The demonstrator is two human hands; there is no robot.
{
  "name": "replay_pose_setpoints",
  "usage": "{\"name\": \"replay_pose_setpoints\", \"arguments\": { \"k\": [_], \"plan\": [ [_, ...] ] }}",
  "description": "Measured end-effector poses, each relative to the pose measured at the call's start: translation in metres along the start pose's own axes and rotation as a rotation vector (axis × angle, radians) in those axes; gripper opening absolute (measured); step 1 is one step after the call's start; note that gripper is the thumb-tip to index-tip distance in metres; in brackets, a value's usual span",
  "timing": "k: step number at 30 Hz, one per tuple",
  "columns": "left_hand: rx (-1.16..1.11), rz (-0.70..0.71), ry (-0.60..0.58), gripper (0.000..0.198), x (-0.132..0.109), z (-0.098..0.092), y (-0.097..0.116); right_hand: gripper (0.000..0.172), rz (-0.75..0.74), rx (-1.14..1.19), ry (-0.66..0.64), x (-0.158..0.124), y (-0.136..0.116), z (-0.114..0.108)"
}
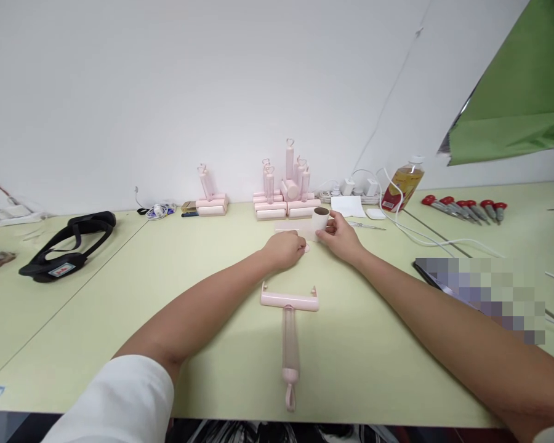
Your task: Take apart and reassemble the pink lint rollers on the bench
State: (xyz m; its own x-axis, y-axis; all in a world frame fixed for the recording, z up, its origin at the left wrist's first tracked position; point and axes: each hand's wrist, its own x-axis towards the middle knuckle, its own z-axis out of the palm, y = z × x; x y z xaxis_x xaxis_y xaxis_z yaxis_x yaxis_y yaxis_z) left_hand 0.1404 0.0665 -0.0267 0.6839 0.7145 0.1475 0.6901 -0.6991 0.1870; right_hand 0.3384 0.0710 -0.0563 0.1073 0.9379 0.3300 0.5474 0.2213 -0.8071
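My right hand (340,238) grips a white sticky-paper roll (320,224) that stands upright, its brown hollow core facing up. Close to its left is my left hand (284,249), fingers curled together around a small pink piece (307,248); its shape is mostly hidden. Behind my left hand lies a pale pink, partly see-through piece (307,227), perhaps a cover. Nearer to me a pink lint roller handle (290,338) lies on the table, its bare two-armed holder (290,299) pointing away from me.
Several pink lint rollers (289,197) stand along the wall, with another group (211,200) further left. At right are a drink bottle (402,184), white cables (425,237), red-handled tools (464,208) and a pixelated device (480,301). A black head strap (69,246) lies left.
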Motion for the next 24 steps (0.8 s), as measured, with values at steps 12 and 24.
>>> {"name": "replay_pose_setpoints", "arguments": {
  "k": [12,24],
  "plan": [
    [0.099,-0.111,0.168,0.035,0.010,-0.021,-0.012,0.066,-0.003,0.056,-0.053,0.000,0.002,0.002],
    [-0.020,-0.129,0.012,0.054,-0.006,-0.022,-0.037,0.065,0.005,0.042,-0.083,-0.002,0.001,0.002]
  ]
}}
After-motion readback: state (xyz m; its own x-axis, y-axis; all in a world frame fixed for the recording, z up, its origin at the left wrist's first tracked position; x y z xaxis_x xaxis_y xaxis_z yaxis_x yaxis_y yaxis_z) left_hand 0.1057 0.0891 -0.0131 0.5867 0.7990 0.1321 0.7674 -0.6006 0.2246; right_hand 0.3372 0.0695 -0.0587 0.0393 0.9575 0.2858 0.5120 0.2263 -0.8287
